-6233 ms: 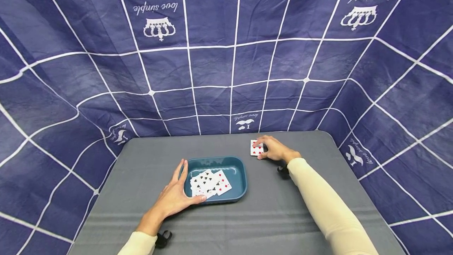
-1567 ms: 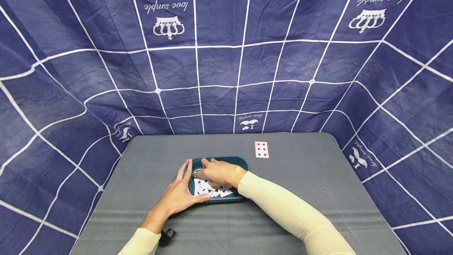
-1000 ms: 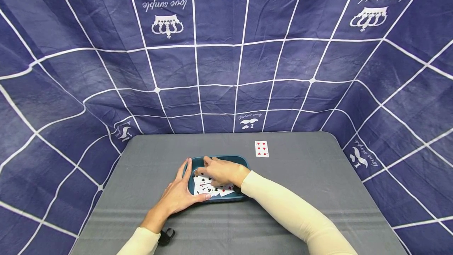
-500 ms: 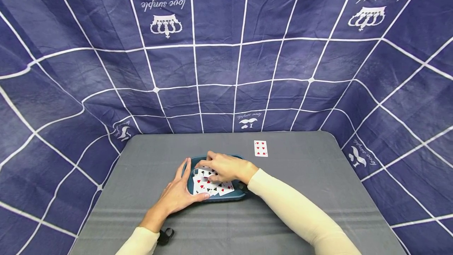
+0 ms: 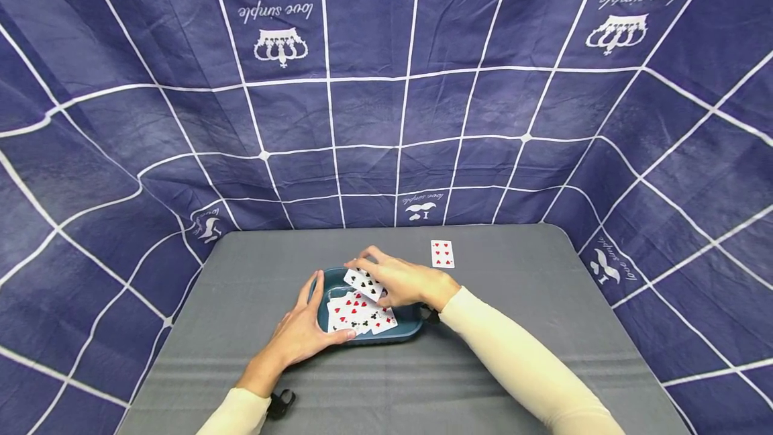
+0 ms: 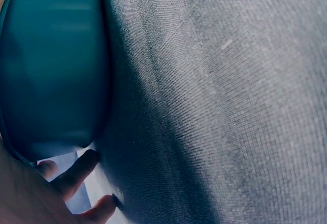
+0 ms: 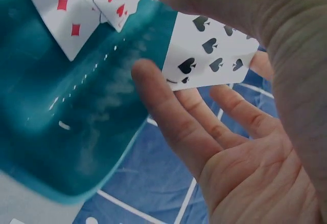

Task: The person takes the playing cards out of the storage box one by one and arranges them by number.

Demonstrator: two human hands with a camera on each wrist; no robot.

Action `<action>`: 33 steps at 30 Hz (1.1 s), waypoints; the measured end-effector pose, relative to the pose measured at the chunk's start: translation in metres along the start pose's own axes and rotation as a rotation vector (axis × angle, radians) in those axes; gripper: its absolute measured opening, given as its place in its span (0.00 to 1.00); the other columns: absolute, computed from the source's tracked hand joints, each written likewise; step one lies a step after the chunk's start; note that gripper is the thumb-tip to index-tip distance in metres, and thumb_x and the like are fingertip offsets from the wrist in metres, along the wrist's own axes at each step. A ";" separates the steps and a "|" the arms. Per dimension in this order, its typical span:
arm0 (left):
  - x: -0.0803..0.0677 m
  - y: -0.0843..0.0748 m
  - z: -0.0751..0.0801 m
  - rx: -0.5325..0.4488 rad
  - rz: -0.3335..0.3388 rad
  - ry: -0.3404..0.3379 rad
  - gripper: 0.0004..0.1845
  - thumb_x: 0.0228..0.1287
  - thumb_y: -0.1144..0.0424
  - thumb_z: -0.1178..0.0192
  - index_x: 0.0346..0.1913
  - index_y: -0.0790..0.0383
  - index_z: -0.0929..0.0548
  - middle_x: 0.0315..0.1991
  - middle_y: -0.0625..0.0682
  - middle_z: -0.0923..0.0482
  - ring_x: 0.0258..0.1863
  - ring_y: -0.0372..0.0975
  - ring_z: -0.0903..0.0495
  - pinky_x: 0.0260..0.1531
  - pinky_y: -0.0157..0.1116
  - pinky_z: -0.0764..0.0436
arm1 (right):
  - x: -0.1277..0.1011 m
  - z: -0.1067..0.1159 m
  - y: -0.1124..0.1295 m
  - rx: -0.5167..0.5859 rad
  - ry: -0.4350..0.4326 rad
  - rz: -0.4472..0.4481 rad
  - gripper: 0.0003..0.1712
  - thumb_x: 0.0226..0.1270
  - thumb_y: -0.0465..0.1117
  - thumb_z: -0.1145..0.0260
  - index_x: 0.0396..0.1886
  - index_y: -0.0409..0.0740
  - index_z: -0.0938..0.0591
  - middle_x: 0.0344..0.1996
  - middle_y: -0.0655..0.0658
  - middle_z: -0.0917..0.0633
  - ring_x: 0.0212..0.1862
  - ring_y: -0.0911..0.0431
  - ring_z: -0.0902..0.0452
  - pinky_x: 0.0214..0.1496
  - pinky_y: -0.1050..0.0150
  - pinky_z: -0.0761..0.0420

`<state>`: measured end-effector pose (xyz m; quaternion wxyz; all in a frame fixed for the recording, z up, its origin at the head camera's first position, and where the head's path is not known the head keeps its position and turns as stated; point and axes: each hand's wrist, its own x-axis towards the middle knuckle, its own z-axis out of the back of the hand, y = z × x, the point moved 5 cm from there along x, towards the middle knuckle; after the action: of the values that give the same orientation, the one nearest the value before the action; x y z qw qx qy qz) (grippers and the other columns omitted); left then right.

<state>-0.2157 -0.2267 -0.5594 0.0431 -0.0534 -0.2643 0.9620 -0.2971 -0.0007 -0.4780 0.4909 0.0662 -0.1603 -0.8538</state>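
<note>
Cards are the matter in hand: the right hand [image 5: 403, 282] pinches a single spade card [image 5: 364, 283] between thumb and fingertips and holds it raised just above the far left part of the teal tray [image 5: 410, 323], tilted with its face up. The wrist view shows the same spade card [image 7: 212, 50] held by one edge, with the other fingers [image 7: 173, 116] spread loosely beneath it rather than closed on it. A card like this is judged very light, thin and springy, with a slick coated face; it should bend rather than break, but a hard squeeze could crease it, and it could slip sideways out of a lazy pinch. Taking it by a short edge or corner, thumb on top and a fingertip below, looks the safest hold. The left hand [image 5: 300, 337] lies with fingers straight against the near left side of the tray, thumb along the front rim, steadying it without curling round anything. Inside the tray a loose, overlapping heap of cards [image 5: 359, 313] lies face up, hard to lift singly unless one is slid free first. One red card [image 5: 442, 254] lies flat on the grey table [image 5: 513, 301], well apart from the tray.
</note>
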 end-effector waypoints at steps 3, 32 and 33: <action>0.000 0.000 0.000 -0.004 0.001 0.000 0.84 0.54 0.17 0.21 0.99 0.51 0.61 1.00 0.55 0.59 0.71 0.71 0.15 0.64 0.72 0.16 | -0.007 0.005 -0.003 0.010 -0.017 0.004 0.56 0.68 0.35 0.11 0.91 0.47 0.30 0.82 0.41 0.28 0.67 0.51 0.13 0.73 0.55 0.12; 0.001 0.001 -0.001 -0.004 -0.003 -0.016 0.84 0.53 0.17 0.20 0.99 0.52 0.59 0.99 0.53 0.57 0.65 0.68 0.11 0.58 0.68 0.13 | -0.070 0.014 -0.050 0.033 -0.163 -0.133 0.53 0.65 0.55 0.08 0.86 0.51 0.21 0.69 0.46 0.17 0.56 0.57 0.15 0.65 0.56 0.12; 0.001 0.001 -0.001 -0.004 -0.004 -0.017 0.84 0.54 0.17 0.20 0.99 0.52 0.59 0.99 0.53 0.57 0.65 0.68 0.11 0.58 0.68 0.13 | -0.072 0.015 -0.052 0.034 -0.172 -0.136 0.53 0.65 0.55 0.08 0.86 0.50 0.21 0.69 0.46 0.17 0.56 0.57 0.15 0.65 0.55 0.12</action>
<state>-0.2166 -0.2269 -0.5612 0.0425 -0.0447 -0.2665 0.9619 -0.3072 0.0885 -0.4845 0.4153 0.0119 -0.2114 -0.8847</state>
